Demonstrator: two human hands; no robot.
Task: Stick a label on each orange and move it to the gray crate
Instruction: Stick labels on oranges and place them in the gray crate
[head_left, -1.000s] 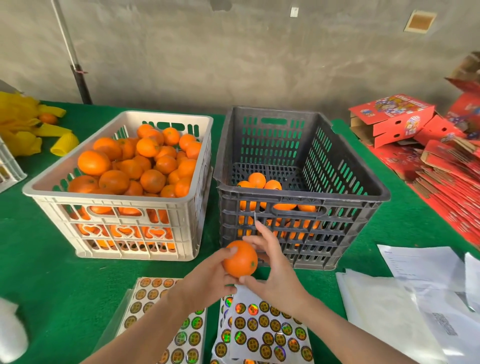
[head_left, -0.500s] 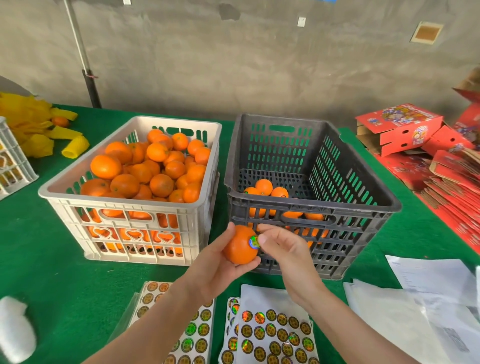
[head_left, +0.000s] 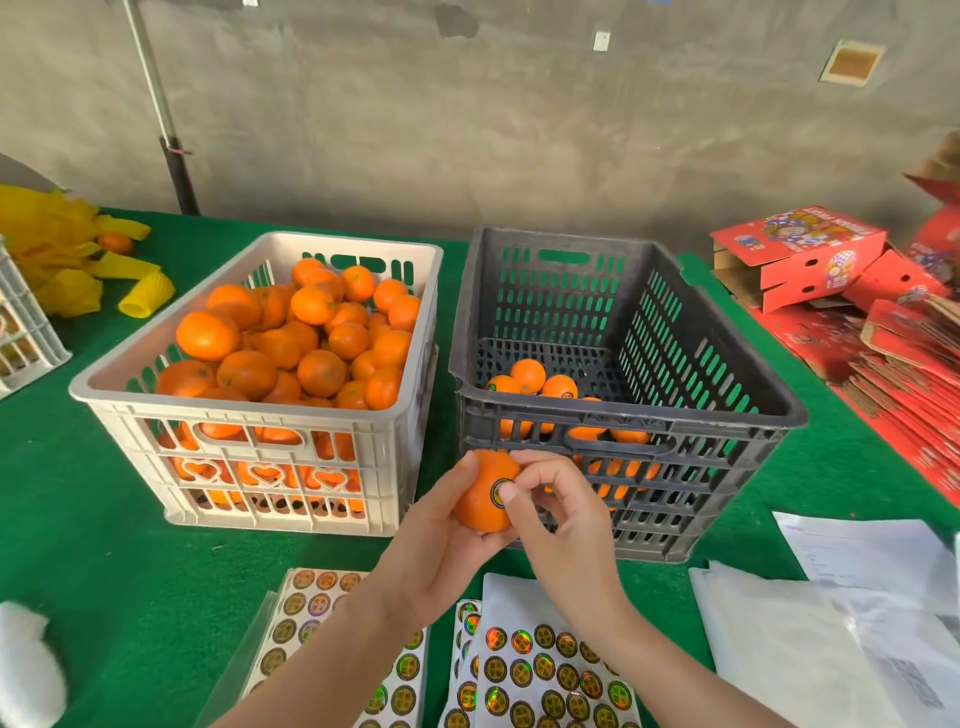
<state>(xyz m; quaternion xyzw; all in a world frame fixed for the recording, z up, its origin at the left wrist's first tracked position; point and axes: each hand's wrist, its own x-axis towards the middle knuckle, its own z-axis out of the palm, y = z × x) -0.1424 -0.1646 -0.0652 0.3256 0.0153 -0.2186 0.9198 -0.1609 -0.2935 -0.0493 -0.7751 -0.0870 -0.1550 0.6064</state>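
The left hand (head_left: 436, 545) cups a smooth round orange (head_left: 478, 514) in curled fingers, just in front of the slatted gray plastic crate (head_left: 623, 415) and above the green felt surface (head_left: 130, 561). The right hand (head_left: 569, 525), fingers bent, nips the fruit between forefinger and thumb, the thumb pressing a round holographic label (head_left: 494, 491) onto the peel. This looks like the sticking step. Next, the fruit needs lifting over the crate's near rim to join the small oranges (head_left: 527, 374) lying inside.

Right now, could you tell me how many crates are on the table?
3: a white crate of oranges, the gray crate to its right, a partly visible white crate at far left.
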